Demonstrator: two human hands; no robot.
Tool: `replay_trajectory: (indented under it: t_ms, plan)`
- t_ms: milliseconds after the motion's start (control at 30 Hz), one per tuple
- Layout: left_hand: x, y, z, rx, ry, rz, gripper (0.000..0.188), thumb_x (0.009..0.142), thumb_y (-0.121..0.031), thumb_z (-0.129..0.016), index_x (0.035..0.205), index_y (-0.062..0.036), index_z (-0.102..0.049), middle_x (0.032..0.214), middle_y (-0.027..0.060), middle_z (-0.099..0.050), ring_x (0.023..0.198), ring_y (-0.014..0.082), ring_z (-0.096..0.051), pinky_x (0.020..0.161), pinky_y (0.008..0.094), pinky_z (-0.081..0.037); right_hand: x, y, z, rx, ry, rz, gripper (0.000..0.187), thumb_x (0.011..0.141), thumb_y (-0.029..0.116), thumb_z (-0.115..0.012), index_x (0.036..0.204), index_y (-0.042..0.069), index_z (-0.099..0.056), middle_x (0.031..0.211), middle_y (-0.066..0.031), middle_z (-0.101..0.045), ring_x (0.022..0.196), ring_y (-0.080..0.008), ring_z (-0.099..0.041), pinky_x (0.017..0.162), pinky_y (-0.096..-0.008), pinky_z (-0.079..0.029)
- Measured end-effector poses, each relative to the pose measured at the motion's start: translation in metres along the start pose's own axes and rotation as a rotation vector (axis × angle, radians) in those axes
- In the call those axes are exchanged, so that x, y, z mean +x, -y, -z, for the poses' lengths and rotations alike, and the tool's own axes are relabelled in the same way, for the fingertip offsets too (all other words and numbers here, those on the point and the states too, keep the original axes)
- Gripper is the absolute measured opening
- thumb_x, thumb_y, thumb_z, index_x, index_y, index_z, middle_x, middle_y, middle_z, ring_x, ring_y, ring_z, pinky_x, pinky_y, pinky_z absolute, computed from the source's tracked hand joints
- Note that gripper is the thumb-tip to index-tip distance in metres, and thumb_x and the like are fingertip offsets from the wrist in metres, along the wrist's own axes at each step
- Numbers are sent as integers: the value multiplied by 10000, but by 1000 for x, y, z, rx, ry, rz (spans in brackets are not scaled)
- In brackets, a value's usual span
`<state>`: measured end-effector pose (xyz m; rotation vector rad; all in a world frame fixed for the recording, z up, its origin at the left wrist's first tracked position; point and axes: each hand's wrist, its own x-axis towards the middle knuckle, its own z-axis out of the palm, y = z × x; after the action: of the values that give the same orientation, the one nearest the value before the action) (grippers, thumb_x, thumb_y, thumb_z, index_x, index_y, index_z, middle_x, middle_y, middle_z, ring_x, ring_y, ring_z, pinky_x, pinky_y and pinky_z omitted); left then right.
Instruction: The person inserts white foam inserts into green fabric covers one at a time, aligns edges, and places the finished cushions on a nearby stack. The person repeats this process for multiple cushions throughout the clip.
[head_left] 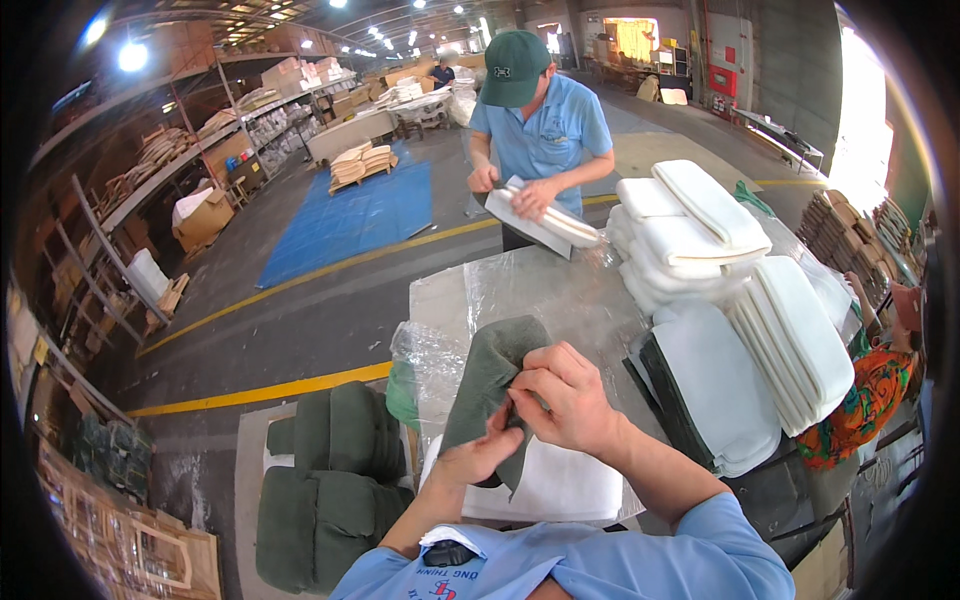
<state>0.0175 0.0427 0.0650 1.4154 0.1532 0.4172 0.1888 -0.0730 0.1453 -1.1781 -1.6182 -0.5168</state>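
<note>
Together, left grip (487, 452) and right grip (572, 395) pinch one green cloth (482, 388) opposite one capped co-worker (553, 135).

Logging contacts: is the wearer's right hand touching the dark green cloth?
Touching. The head view shows the right hand with its bent fingers pinching the edge of the dark green cloth.

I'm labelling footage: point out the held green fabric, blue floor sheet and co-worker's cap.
Green fabric (484, 378), head view, its middle.
Blue floor sheet (350, 218), head view, bare middle.
Co-worker's cap (513, 66), head view, its crown.
</note>
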Motion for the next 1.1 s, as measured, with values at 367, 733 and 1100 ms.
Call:
replay_trajectory:
  t_ms: [367, 733, 1100]
  plan:
    - [16, 26, 30, -646, 50, -236, 274, 992, 13, -525, 1225, 56, -662, 1293, 106, -672, 1229, 191, -597, 1115, 340, -428, -5, 16, -11, 24, 69, -202, 312, 803, 149, -819, 1071, 104, -666, 1110, -107, -602, 1006, -334, -619, 845, -454, -503]
    - [-4, 12, 13, -487, 171, -83, 467, 867, -121, -620, 1279, 97, -653, 1419, 183, -593, 1394, 323, -494, 1235, 474, -282, -23, 3, -16, -31, 74, -188, 348, 719, 60, -814, 1032, 87, -665, 1086, -114, -626, 926, -329, -632, 799, -428, -526]
    - [-27, 58, 39, 286, -352, -82, 400, 1006, -48, -623, 1400, 18, -625, 1358, 138, -684, 1312, 322, -623, 1160, 441, -455, -27, 40, -42, 272, 151, -73, 207, 808, 60, -765, 1002, 57, -694, 982, -105, -680, 866, -309, -716, 742, -398, -606]
